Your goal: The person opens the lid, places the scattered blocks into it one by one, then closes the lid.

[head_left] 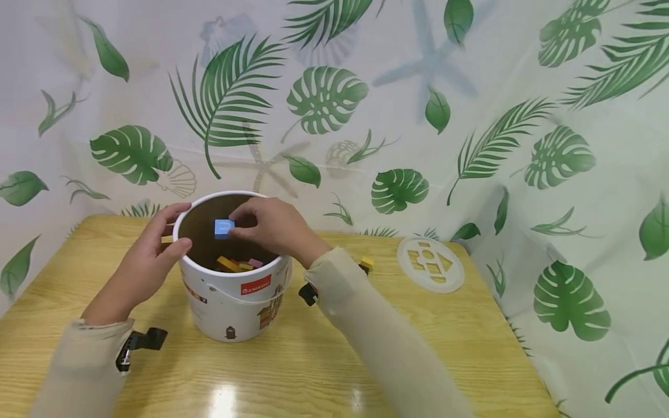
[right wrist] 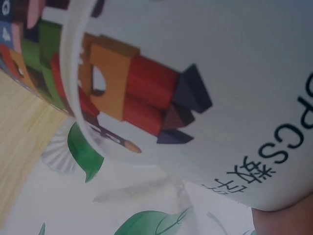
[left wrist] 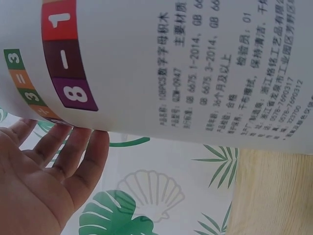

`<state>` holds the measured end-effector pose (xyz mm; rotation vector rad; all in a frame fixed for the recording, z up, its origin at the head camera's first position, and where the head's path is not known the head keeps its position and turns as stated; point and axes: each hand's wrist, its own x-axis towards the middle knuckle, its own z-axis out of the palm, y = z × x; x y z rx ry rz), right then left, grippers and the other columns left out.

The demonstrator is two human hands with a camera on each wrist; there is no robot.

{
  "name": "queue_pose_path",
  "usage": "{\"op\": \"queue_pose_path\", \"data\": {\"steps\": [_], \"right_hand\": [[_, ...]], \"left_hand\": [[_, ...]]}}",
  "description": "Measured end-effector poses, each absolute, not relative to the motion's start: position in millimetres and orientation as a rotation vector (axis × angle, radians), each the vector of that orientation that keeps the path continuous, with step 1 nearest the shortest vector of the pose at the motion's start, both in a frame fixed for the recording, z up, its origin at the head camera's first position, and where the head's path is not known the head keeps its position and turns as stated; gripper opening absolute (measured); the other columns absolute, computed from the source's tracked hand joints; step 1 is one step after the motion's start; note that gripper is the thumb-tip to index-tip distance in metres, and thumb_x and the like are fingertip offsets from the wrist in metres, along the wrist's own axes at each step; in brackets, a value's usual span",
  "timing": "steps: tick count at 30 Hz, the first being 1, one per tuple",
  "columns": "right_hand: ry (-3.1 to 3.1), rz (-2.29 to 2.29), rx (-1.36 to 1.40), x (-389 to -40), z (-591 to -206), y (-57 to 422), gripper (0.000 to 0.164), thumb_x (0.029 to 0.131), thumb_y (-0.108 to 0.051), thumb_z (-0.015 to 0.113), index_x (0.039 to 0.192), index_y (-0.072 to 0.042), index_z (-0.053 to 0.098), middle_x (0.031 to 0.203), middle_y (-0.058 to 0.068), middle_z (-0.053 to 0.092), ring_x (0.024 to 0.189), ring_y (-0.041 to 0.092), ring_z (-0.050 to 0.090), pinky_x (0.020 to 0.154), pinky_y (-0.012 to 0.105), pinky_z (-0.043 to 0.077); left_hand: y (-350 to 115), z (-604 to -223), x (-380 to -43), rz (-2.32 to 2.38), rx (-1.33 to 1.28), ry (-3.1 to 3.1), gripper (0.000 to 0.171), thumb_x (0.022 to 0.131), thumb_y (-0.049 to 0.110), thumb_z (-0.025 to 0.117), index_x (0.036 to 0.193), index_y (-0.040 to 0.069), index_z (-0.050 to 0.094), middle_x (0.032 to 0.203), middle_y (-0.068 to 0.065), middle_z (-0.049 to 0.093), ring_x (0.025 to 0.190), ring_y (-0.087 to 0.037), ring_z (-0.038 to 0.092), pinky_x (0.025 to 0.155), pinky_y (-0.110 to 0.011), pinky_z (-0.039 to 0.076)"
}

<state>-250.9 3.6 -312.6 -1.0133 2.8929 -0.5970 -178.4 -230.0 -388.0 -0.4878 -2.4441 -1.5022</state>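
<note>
Fingers, right hand (head_left: 274,226): nearly closed, pinching a blue block (head_left: 223,228) by its three o'clock side, a fingertip hold that suits so small a piece.
Blue block: within the bucket's mouth, near the dial's centre, apparently apart from the blocks below.
Left hand (head_left: 148,255): fingers partly spread and bent against the outer wall, thumb over the rim, between nine and ten o'clock; probably steadying the bucket.
Bucket (head_left: 225,313): upright on the tabletop (head_left: 334,366), mouth upward, which leaves the inside within reach.
Loose blocks (head_left: 235,266): lying inside, towards six o'clock.
Small yellow and dark pieces (head_left: 367,264): outside at three o'clock, just past the right sleeve (head_left: 366,313).
White stencil (head_left: 403,262): flat, farther out at three o'clock, well apart from both hands.
</note>
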Motion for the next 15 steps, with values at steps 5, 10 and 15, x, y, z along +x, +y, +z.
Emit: {"op": "queue_pose_path", "data": {"steps": [5,10,15], "right_hand": [[2.892,-0.481,-1.0,-250.6,-310.7,1.2,0.029,0.094,-0.041,0.076,0.115,-0.022,0.078,0.11,-0.012,0.074,0.1,0.006,0.062,0.09,0.025,0.048],[2.888,-0.483,-1.014,-249.7,-309.4,-1.5,0.029,0.094,-0.043,0.075,0.114,-0.022,0.078,0.108,-0.013,0.074,0.098,0.005,0.062,0.088,0.024,0.048],[2.893,-0.513,-0.991,-249.9,-310.4,0.8,0.03,0.093,-0.044,0.076,0.113,-0.021,0.078,0.107,-0.012,0.074,0.097,0.005,0.062,0.087,0.024,0.048]], "left_hand": [[-230.9,-389.8,-179.2,-1.499,-0.495,-2.437,0.063,0.105,0.02,0.054,0.162,0.019,0.027,0.151,-0.019,0.041,0.131,-0.04,0.043,0.092,-0.017,0.039],[-233.5,-389.7,-177.5,-1.482,-0.492,-2.431,0.063,0.105,0.019,0.054,0.162,0.018,0.027,0.15,-0.02,0.041,0.131,-0.041,0.043,0.091,-0.017,0.039],[-231.9,-389.6,-178.5,-1.497,-0.509,-2.425,0.063,0.105,0.018,0.054,0.162,0.018,0.028,0.15,-0.02,0.041,0.131,-0.041,0.043,0.091,-0.017,0.039]]}}
